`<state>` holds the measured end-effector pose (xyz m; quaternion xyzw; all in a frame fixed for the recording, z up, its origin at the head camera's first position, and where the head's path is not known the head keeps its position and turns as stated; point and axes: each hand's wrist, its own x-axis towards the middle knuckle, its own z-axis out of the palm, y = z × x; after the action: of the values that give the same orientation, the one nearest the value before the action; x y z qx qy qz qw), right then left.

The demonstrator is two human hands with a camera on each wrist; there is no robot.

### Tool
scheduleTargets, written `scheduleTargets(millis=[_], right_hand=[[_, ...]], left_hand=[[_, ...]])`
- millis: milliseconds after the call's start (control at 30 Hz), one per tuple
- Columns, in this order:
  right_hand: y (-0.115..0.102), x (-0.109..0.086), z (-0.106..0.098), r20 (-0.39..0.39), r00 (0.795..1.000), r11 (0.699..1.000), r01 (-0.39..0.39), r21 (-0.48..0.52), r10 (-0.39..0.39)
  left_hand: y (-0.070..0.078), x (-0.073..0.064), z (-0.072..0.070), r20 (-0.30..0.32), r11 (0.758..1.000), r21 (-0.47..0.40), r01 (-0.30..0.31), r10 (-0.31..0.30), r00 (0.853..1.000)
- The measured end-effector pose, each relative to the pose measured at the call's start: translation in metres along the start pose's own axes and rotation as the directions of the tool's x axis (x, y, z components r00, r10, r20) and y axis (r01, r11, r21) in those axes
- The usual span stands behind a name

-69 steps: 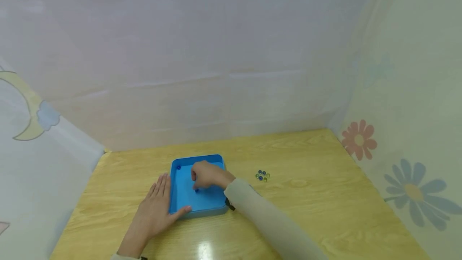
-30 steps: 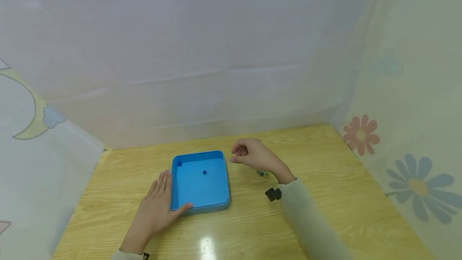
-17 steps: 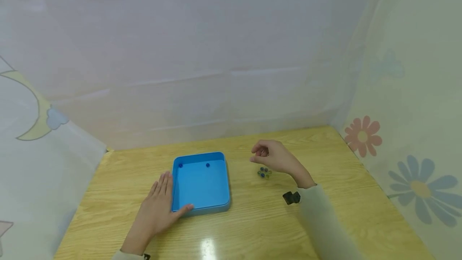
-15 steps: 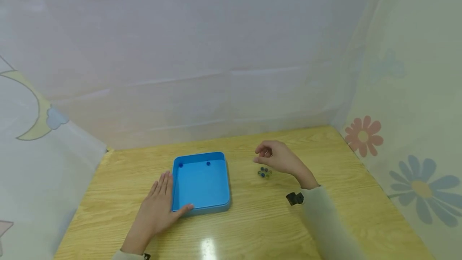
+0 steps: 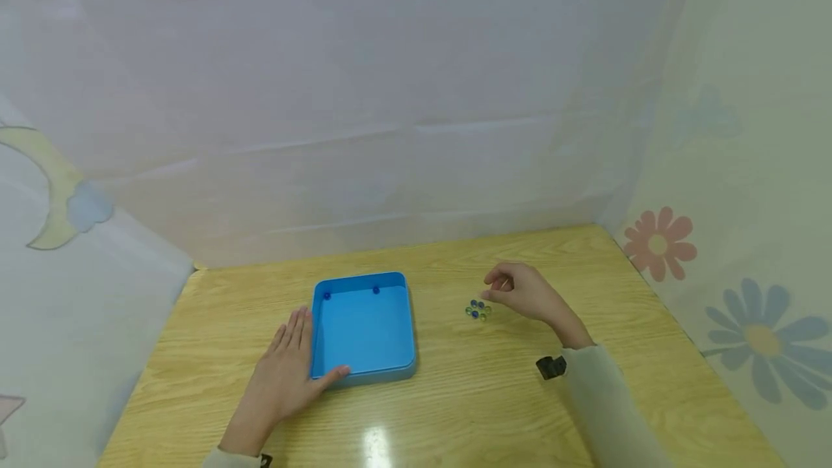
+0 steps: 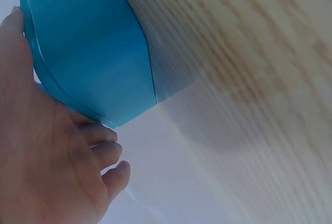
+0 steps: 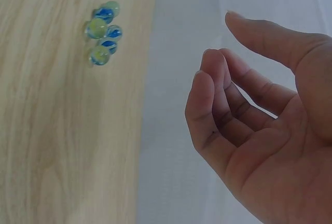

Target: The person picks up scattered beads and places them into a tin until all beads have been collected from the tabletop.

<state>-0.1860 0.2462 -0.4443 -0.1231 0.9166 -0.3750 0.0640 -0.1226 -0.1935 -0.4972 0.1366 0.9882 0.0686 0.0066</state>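
Note:
My left hand (image 5: 286,367) lies with straight fingers along the left side of a shallow blue tray (image 5: 364,331), its thumb over the near rim. The left wrist view shows that palm against the tray wall (image 6: 93,42). Two dark blue marbles, one at the far left corner (image 5: 327,296) and another marble (image 5: 375,289), sit by the tray's far wall. My right hand (image 5: 526,291) hovers beside a cluster of glass marbles (image 5: 478,310), some blue, some yellow-green. In the right wrist view its fingers are loosely bent, thumb apart, holding nothing, with the marbles (image 7: 104,35) away to the left.
A wood-grain table (image 5: 442,410) carries everything. A pale cloth wall (image 5: 416,128) rises behind it, and printed cloths with a moon (image 5: 55,186) and flowers (image 5: 760,338) flank both sides. A dark strap piece (image 5: 551,367) sits at my right wrist.
My right hand has left the tray and moved right to the marble cluster. The marble it was over has rolled to the tray's far wall. My left hand stays put.

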Motion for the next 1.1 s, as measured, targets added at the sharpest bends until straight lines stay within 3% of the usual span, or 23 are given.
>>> scheduleTargets(millis=[433, 1100], right_hand=[[0.024, -0.002, 0.006, 0.003, 0.997, 0.997, -0.081, -0.01, 0.081], [0.043, -0.001, 0.021, 0.032, 0.992, 0.992, -0.124, 0.029, 0.123]], left_hand=[[0.0, 0.0, 0.0, -0.012, 1.0, -0.007, 0.001, -0.002, 1.0], [0.001, -0.001, -0.003, -0.004, 1.0, -0.023, -0.003, 0.003, 1.0]])
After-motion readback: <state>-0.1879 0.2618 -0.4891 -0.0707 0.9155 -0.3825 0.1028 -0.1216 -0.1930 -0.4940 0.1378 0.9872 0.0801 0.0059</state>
